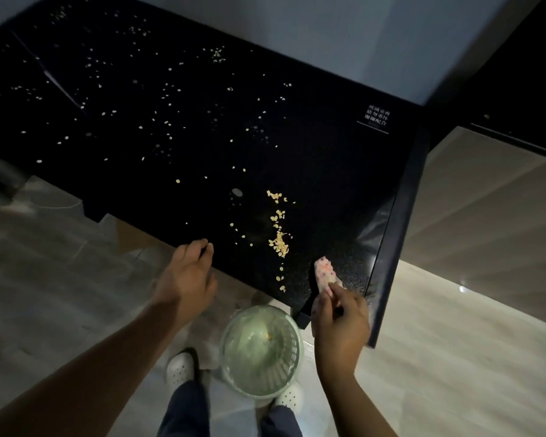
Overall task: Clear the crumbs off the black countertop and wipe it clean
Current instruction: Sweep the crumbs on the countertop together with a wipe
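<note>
- Right hand [339, 313] pinches a spotted cloth [326, 274] at the near edge of the black countertop [171, 190], beside gathered crumbs [279, 242].
- Left hand [188, 272] rests on that edge, fingers loosely bent, empty.
- Bin [260, 348] stands below, likely to catch them.

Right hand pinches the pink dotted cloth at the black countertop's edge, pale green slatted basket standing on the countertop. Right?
No: in the head view the pale green slatted basket stands on the floor below the black countertop; the rest holds.
</note>
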A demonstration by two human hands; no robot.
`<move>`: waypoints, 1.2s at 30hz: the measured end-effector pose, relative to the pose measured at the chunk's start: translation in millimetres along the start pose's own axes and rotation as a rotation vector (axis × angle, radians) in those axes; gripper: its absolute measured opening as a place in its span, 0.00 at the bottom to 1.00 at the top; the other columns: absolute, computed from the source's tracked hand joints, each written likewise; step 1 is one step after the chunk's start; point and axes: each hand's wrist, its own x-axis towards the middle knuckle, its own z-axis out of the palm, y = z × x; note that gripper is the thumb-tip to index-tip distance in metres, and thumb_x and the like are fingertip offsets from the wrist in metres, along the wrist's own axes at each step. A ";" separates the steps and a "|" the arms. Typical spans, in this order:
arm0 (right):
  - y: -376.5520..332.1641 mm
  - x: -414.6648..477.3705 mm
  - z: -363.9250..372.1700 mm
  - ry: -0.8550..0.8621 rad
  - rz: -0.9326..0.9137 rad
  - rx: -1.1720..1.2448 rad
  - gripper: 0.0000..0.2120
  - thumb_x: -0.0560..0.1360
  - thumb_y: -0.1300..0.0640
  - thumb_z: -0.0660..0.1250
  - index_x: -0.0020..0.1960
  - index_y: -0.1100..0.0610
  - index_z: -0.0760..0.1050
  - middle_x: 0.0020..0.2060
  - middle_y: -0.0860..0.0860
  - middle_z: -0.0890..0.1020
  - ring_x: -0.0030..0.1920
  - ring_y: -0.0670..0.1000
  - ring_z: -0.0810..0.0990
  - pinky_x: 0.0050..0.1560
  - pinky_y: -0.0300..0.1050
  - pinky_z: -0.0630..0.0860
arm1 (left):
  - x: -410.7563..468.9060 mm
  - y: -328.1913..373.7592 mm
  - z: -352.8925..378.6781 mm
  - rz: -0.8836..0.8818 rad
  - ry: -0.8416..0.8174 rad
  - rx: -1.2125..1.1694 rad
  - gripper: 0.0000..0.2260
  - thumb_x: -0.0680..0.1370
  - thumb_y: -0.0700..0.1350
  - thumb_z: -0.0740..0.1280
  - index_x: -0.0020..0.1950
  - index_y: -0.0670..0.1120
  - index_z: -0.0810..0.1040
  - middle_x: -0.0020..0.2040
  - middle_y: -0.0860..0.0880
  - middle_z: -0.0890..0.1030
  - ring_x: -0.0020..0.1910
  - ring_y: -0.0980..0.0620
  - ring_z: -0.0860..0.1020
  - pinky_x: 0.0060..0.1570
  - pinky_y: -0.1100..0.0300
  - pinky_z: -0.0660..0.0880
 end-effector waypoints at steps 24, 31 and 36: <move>-103.6 -42.8 73.8 0.301 0.006 0.055 0.09 0.74 0.61 0.70 0.54 0.58 0.82 0.48 0.52 0.79 0.44 0.41 0.74 0.47 0.26 0.68 | 17.5 -152.2 -32.5 0.225 -0.045 -0.277 0.22 0.75 0.49 0.67 0.68 0.45 0.72 0.64 0.49 0.71 0.64 0.50 0.68 0.59 0.63 0.63; -71.3 -22.9 80.3 0.341 0.182 -0.101 0.11 0.73 0.64 0.69 0.55 0.64 0.81 0.47 0.62 0.79 0.46 0.57 0.77 0.47 0.40 0.67 | 40.2 -137.7 -28.3 0.180 -0.045 -0.256 0.30 0.77 0.55 0.62 0.76 0.46 0.58 0.75 0.51 0.56 0.74 0.52 0.51 0.70 0.58 0.56; -87.6 -22.9 112.8 0.331 0.142 -0.049 0.11 0.72 0.65 0.71 0.54 0.64 0.81 0.48 0.61 0.78 0.46 0.57 0.78 0.47 0.30 0.64 | 62.6 -129.8 -25.2 0.081 -0.001 -0.152 0.30 0.76 0.60 0.62 0.73 0.45 0.64 0.73 0.47 0.62 0.72 0.47 0.58 0.69 0.53 0.62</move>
